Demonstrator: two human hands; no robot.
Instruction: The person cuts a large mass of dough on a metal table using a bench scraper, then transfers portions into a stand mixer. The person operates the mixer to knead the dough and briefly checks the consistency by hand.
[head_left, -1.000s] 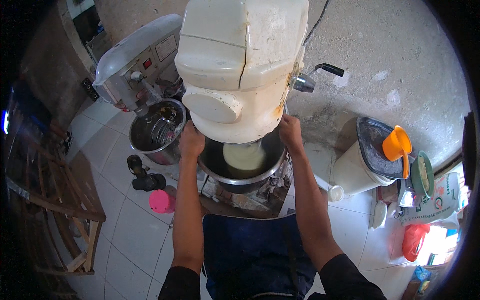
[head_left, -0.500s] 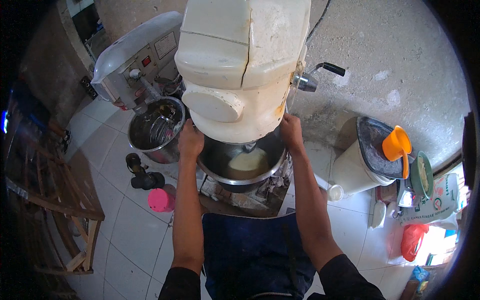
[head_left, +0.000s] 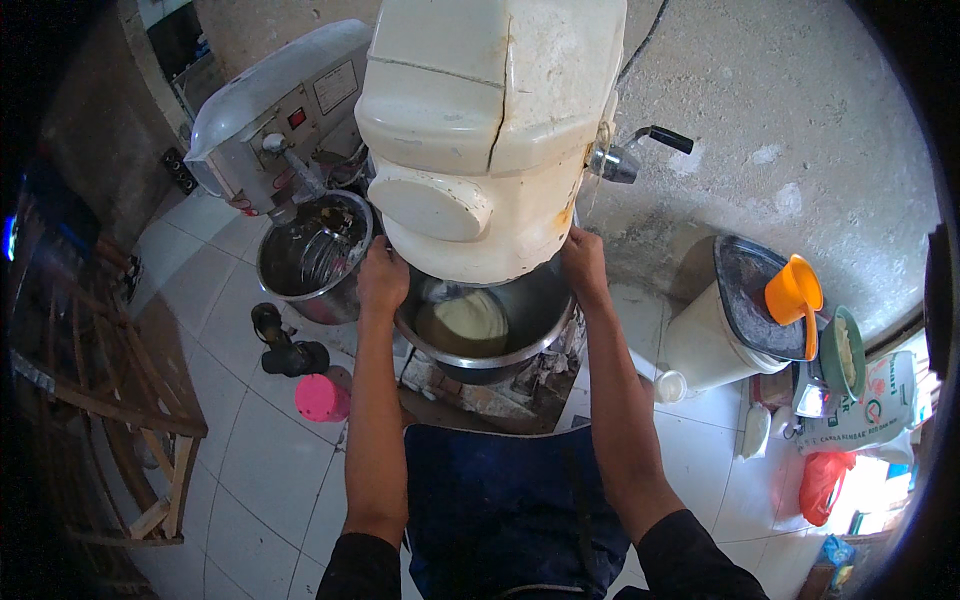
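Left hand: The left hand [head_left: 383, 277] is gripping the near-left side of a steel mixing bowl [head_left: 482, 361], fingers curling in; whether they are holding rim or handle is not showing.
Right hand: The right hand [head_left: 583, 265] is gripping the opposite side at about the same height, its fingertips partly hiding behind the machine.
Mixing bowl: It is sitting directly beneath the cream planetary mixer [head_left: 440, 140], between the two forearms, its front rim facing the apron [head_left: 510, 500].
Pale batter: A smooth-looking batter [head_left: 468, 325] is lying low in the bowl, toward its left half, and leaving much of the inner wall bare.
Steadying: Good work here is probably meaning even pressure from both sides, the rim staying level and the bowl centring under the head.
Finger safety: Both hands are doing best by staying on the outside, since the mixer's underside is overhanging the bowl and hiding much of its back.
Sleeves: The dark sleeves [head_left: 368, 570] are ending well short of the bowl, sensibly clear of the mixer.
Left flank: A second bowl [head_left: 338, 302], holding a wire whisk [head_left: 320, 258], is standing just beside the left hand, leaving little elbow room there.
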